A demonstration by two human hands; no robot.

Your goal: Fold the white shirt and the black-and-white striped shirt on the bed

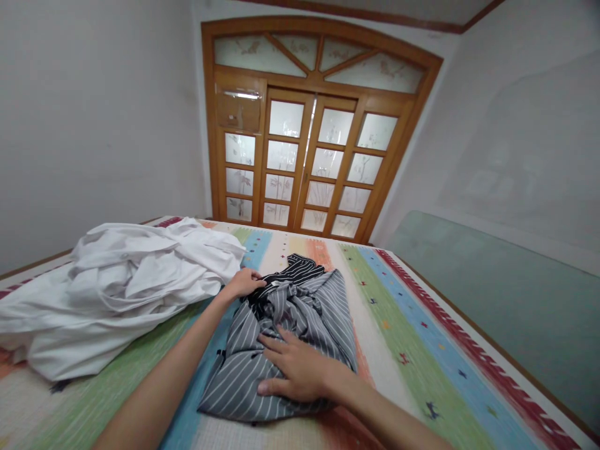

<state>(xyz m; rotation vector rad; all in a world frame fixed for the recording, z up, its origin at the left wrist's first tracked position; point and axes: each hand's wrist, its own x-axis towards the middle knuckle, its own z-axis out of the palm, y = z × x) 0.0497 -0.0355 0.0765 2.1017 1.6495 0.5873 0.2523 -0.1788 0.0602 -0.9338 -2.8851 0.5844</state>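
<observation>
A grey garment with white pinstripes (328,312) lies in front of me, gathered into a rough bundle with a twisted bunch of cloth in its middle. Its darker, black striped part (300,267) sits at the far end. My left hand (244,282) is at the garment's far left edge, fingers closed on the black striped cloth. Spread flat over the near half is my right hand (295,365), fingers apart and palm down on the grey cloth. What lies under that palm is hidden.
A large crumpled white cloth (140,275) lies to the left, close to my left hand. Both rest on a bed cover with coloured stripes (403,325). A pale green panel (492,294) runs along the right side. Wooden doors with glass panes (307,156) stand beyond.
</observation>
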